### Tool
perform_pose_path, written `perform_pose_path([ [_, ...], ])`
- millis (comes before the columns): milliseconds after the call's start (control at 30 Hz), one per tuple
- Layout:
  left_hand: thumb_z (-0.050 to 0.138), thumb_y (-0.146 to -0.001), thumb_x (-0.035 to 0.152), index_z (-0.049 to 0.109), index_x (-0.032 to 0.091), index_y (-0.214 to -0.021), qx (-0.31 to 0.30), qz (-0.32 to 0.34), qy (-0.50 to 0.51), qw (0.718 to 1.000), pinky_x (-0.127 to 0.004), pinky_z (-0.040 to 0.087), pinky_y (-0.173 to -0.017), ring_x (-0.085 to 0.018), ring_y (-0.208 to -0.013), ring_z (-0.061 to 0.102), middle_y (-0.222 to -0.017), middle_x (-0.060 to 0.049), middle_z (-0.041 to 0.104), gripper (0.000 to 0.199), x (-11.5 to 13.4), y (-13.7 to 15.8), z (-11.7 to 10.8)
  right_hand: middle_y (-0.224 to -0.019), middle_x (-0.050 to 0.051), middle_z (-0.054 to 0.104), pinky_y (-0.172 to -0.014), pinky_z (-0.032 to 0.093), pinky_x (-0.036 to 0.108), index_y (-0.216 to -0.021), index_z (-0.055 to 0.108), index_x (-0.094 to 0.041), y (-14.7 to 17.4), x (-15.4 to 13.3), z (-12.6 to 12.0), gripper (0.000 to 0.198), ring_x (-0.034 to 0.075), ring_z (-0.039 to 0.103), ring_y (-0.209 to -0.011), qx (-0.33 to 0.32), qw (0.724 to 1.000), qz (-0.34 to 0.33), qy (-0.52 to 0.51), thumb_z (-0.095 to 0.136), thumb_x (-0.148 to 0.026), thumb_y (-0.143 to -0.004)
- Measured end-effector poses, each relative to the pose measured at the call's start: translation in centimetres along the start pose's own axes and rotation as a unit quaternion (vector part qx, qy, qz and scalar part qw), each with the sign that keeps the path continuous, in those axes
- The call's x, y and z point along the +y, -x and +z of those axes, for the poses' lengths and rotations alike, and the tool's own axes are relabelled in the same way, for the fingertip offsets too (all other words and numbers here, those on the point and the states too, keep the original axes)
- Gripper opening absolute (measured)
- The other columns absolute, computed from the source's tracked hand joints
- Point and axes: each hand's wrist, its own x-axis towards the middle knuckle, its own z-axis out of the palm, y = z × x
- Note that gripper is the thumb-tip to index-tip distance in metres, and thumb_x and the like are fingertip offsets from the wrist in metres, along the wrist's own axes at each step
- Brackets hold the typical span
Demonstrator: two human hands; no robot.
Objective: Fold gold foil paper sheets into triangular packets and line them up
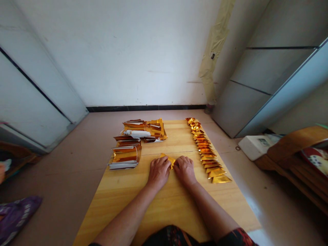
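On the wooden table (153, 212), a small piece of gold foil paper (172, 161) lies between my two hands. My left hand (160, 171) has its fingers curled down on the paper's left side. From the right, my right hand (184, 169) pinches its other edge. Much of the paper is hidden under the fingers. Bundles of gold foil paper sheets (126, 153) with white backs are piled at the table's left. Along the right side runs a row of overlapping folded gold paper pieces (207, 153).
A white wall (143, 54) rises behind the table. At the right stand a grey cabinet (251, 82), a white box (256, 146) and a wooden chair (289, 164). A purple bag (20, 217) is on the floor at the lower left.
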Motion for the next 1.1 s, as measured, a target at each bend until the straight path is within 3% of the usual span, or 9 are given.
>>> perform_pose_path([
  [500,0.047,-0.074,0.004,0.056,0.025,-0.091,-0.038,-0.015,0.031,0.999,-0.043,0.034,-0.098,-0.021,-0.116,0.049,-0.127,-0.001,0.055,0.029,-0.4,0.0,-0.1,-0.086,0.002,0.062,-0.077,0.028,0.028,-0.080,0.062,-0.021,-0.3,0.5,-0.2,0.013,0.016,0.052,-0.084,-0.021,1.000,0.006,-0.019,0.053,-0.012,-0.081],
  [667,0.048,-0.073,0.003,0.056,0.025,-0.093,-0.048,-0.019,0.030,0.998,-0.043,0.032,-0.100,-0.021,-0.117,0.047,-0.129,-0.002,0.054,0.030,-0.4,0.0,-0.1,-0.084,0.002,0.061,-0.077,0.028,0.028,-0.076,0.062,-0.020,-0.3,-0.1,-0.4,0.008,0.017,0.052,-0.084,-0.025,0.999,0.021,-0.010,0.058,-0.025,-0.081],
  [767,0.048,-0.074,0.005,0.055,0.025,-0.094,-0.048,-0.016,0.032,0.998,-0.044,0.032,-0.099,-0.022,-0.118,0.047,-0.129,-0.003,0.053,0.029,-0.4,0.1,-0.1,-0.084,0.003,0.061,-0.077,0.027,0.030,-0.075,0.061,-0.020,-0.3,-0.8,-0.3,0.016,0.019,0.051,-0.085,-0.020,0.999,0.042,0.016,0.065,-0.036,-0.075],
  [1100,0.047,-0.071,0.002,0.056,0.025,-0.094,-0.045,-0.014,0.033,0.998,-0.042,0.033,-0.098,-0.021,-0.117,0.047,-0.128,-0.002,0.053,0.034,-0.5,0.1,0.0,-0.085,0.004,0.061,-0.076,0.028,0.031,-0.076,0.061,-0.021,-0.4,-1.1,-0.3,0.014,0.020,0.051,-0.085,-0.023,0.998,0.062,0.018,0.065,-0.034,-0.076],
])
